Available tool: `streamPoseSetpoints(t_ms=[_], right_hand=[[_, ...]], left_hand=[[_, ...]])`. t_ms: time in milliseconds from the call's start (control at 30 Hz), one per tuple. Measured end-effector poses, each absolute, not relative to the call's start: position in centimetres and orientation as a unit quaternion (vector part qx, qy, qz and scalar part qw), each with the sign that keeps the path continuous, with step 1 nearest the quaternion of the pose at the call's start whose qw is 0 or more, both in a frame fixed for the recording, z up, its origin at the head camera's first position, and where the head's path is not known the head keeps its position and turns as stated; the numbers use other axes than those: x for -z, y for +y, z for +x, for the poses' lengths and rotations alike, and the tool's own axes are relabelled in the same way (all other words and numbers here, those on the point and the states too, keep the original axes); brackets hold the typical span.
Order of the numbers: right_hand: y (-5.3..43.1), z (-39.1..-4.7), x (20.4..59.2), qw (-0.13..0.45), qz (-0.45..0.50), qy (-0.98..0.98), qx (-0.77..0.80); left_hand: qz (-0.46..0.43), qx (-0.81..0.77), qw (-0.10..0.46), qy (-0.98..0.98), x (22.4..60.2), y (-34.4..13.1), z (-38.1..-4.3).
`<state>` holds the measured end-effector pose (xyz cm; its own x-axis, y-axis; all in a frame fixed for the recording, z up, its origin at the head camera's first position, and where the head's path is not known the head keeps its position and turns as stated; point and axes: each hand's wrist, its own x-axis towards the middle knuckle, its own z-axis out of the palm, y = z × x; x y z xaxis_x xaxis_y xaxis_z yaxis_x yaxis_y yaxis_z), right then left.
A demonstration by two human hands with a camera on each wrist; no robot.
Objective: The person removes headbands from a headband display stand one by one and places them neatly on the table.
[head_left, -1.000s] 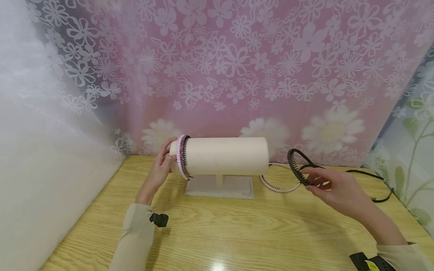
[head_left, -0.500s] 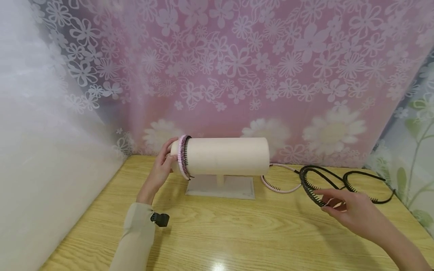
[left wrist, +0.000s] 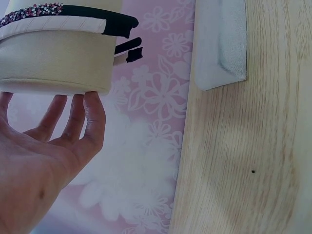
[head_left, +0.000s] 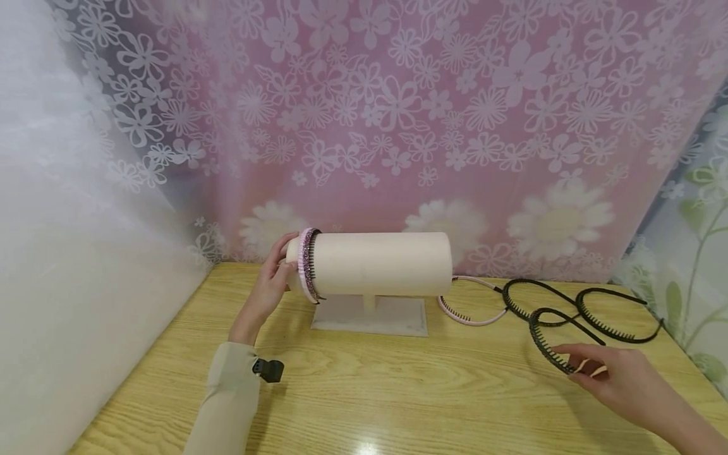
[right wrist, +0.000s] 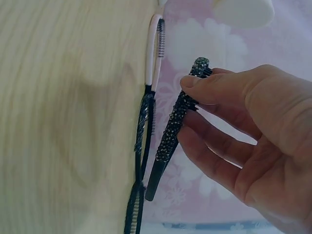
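Observation:
A cream padded roll [head_left: 381, 262] lies sideways on a post, its left end met by my left hand [head_left: 266, 291]. In the left wrist view, my spread fingertips press at the rim of that end. Round the roll near this hand sit a pale pink headband [head_left: 303, 275] and a purple glittery one with comb teeth [left wrist: 34, 11]. At the right, my right hand [head_left: 631, 385] pinches a black rhinestone-covered headband [right wrist: 173, 122] between thumb and fingers. Its teeth face inward, and it is raised in front of the other headbands.
Along the table's back right lie a pink headband [head_left: 474, 323], a black toothed headband [head_left: 514, 306] and another black one [head_left: 611, 333], their ends overlapping. The roll's post stands on a grey base [head_left: 398, 319]. A floral curtain [head_left: 370, 158] hangs behind the wooden table [head_left: 364, 385].
My right hand has moved right and toward me with the rhinestone headband, away from the black headbands on the table. My left hand stays at the roll's end.

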<state>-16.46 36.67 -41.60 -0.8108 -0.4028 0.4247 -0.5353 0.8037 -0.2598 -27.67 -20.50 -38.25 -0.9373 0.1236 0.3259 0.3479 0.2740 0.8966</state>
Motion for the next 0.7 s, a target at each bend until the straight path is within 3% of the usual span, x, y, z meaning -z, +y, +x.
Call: streamPoseSetpoints(t_ms=[700], right_hand=[[40.9,-15.8,42.5,0.009,0.132,-0.987,-0.095]], left_hand=[[-0.153,0.587,0.090,-0.790,38.3,-20.7,-27.8]])
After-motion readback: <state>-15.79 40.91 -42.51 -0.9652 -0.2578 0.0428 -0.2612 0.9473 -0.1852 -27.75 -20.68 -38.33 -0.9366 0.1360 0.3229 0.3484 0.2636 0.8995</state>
